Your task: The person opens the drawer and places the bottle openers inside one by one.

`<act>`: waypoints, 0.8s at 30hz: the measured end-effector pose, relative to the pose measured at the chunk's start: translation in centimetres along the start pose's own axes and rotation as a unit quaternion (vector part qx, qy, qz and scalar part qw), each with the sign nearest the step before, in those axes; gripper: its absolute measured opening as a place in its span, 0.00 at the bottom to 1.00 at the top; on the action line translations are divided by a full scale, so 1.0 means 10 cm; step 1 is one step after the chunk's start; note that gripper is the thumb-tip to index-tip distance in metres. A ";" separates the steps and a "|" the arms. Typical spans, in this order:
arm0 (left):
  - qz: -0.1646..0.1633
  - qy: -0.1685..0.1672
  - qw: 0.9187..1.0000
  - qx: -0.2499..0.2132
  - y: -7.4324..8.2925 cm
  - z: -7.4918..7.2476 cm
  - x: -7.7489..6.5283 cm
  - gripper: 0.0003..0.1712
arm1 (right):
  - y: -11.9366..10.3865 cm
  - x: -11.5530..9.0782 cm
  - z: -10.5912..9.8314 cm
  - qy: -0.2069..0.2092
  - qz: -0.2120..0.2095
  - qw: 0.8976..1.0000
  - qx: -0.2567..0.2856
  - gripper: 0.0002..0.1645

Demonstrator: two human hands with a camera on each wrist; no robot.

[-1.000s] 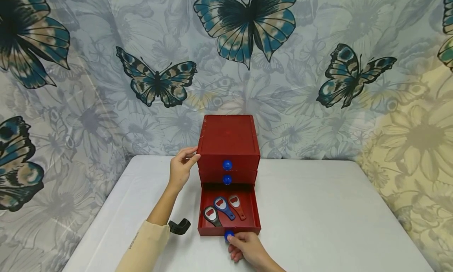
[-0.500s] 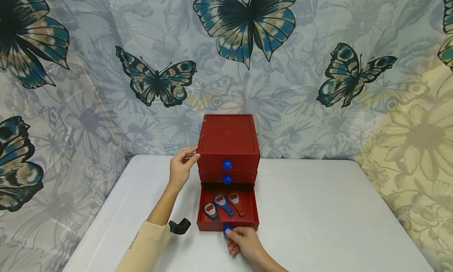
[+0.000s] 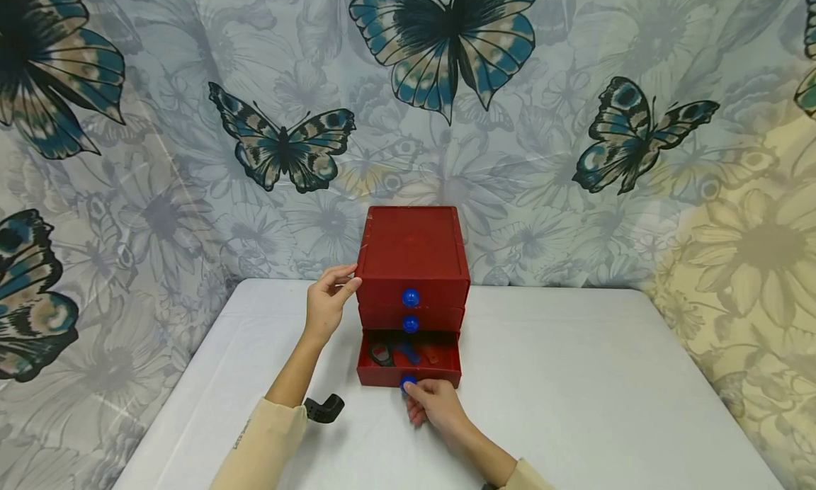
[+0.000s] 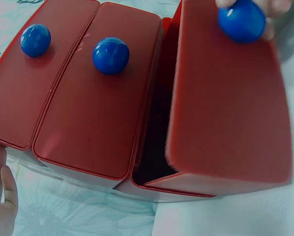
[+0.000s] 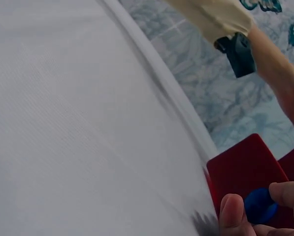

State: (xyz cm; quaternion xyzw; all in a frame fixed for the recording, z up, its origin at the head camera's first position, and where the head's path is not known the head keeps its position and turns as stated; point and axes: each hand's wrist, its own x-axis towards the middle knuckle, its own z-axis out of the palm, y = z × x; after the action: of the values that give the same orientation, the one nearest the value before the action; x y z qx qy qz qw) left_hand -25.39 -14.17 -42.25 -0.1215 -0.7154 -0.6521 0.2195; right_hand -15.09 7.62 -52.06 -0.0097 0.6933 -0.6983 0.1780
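Note:
A red drawer cabinet (image 3: 413,242) has its bottom drawer (image 3: 376,377) partly pulled out. My right hand (image 3: 440,405) pinches the blue knob (image 4: 243,20) on that drawer's front between thumb and fingers. Inside lie three bottle openers: a black one (image 3: 381,355), a blue one (image 3: 408,352) and a red one (image 3: 431,355), partly in the cabinet's shade. At the cabinet's upper left side, my left hand (image 3: 326,306) rests its fingertips against the wall, fingers fairly straight in the left wrist view.
The two upper drawers are closed, with a top blue knob (image 3: 411,298) and a middle blue knob (image 3: 410,324). A white cloth (image 3: 574,384) covers the table. Behind it hangs a butterfly-patterned backdrop (image 3: 510,192). A black wrist device (image 3: 325,408) juts from the left sleeve.
My right hand has pushed the bottom drawer inward, away from me, and the bottle openers have moved in with it. My left hand has stayed in place.

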 end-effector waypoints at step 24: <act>-0.008 0.004 1.000 0.001 0.32 0.03 -0.08 0.17 | -0.14 0.71 -0.19 0.052 -0.026 0.994 -0.095 0.25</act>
State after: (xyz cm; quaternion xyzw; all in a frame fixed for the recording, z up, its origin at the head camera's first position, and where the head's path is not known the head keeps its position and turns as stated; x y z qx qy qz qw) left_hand -23.27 -13.37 -39.79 -0.1129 -0.7163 -0.6534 0.2172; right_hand -22.52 7.53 -52.40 -0.0078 0.7644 -0.6331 0.1215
